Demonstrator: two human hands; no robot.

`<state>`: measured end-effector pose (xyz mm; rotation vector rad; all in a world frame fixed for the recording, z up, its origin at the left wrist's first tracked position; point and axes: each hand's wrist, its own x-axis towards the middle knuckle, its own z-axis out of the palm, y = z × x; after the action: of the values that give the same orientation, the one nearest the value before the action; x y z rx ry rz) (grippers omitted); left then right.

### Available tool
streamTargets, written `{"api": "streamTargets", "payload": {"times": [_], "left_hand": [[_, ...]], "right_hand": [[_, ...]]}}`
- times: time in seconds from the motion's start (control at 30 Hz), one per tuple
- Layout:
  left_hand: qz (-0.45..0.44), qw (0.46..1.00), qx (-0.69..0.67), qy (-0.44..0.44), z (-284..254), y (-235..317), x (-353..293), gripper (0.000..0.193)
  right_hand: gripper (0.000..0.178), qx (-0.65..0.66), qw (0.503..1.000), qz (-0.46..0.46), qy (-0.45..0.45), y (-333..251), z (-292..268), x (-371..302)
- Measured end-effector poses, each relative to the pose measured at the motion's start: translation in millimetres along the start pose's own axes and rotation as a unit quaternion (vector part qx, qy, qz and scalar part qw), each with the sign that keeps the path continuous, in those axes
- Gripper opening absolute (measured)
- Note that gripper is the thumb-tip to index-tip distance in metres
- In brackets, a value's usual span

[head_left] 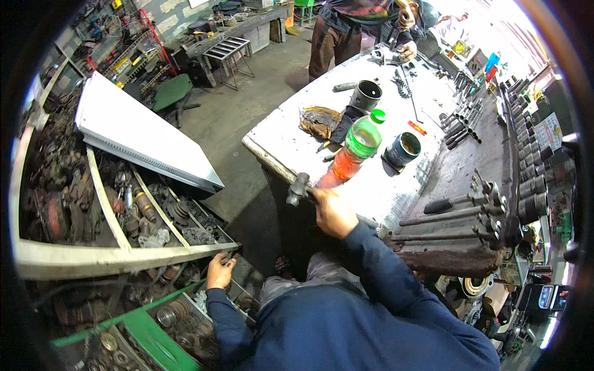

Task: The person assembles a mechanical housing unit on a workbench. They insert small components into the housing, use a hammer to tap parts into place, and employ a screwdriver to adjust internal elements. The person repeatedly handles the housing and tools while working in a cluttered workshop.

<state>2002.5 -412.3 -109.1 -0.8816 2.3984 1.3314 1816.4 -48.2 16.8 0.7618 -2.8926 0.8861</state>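
My right hand [335, 212] is wrapped round the handle of a hammer [298, 189], its metal head sticking out past the near edge of the white-topped workbench [272, 131]. Just beyond that hand stands a plastic bottle [355, 150] with a green cap and reddish liquid low inside. At the lower left, my left hand [220, 270] has its fingers curled beside the corner of a metal shelf [80, 258]. Whatever those fingers hold, if anything, is too small to make out. Greasy metal parts fill the shelf and the green drawer [151, 340] under it.
Two dark metal cylinders [366, 94] [403, 151], a stained rag [320, 121] and tools lie on the bench. Long-handled tools [445, 222] and sockets [531, 185] line its right side. Another person [349, 31] works at the far end. A white panel [145, 133] leans over the shelf.
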Motion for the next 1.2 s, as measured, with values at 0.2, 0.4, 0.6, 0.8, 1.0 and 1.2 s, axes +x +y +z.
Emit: {"api": "streamTargets", "payload": {"times": [0.2, 0.4, 0.6, 0.8, 1.0, 1.2], "left_hand": [[0.009, 0.990, 0.126, -0.058, 6.7, 8.4, 63.7, 0.050], [0.039, 0.978, 0.169, -0.115, 0.2, 59.7, 117.0, 0.047], [0.073, 0.940, 0.262, -0.207, -22.4, 131.3, 222.7, 0.054], [0.120, 0.931, 0.262, -0.223, -31.6, 117.9, 420.1, 0.038], [-0.154, 0.937, 0.164, -0.267, -60.5, 117.8, 541.8, 0.033], [-0.098, 0.924, 0.240, -0.282, -90.1, 189.2, 636.2, 0.025]], "right_hand": [[0.027, -0.144, 0.987, 0.071, -0.013, 40.1, 34.0, 92.9], [0.024, -0.080, 0.986, 0.069, 0.129, 50.5, 48.2, 104.4], [0.025, 0.010, 0.994, 0.073, 0.083, 46.9, 25.0, 107.3], [0.028, 0.196, 0.955, 0.204, 0.094, 25.7, 11.9, 116.8], [0.025, 0.194, 0.885, 0.377, 0.191, -17.8, 10.9, 183.3], [0.022, 0.093, 0.896, 0.382, 0.207, -27.7, 19.3, 254.8]]}}
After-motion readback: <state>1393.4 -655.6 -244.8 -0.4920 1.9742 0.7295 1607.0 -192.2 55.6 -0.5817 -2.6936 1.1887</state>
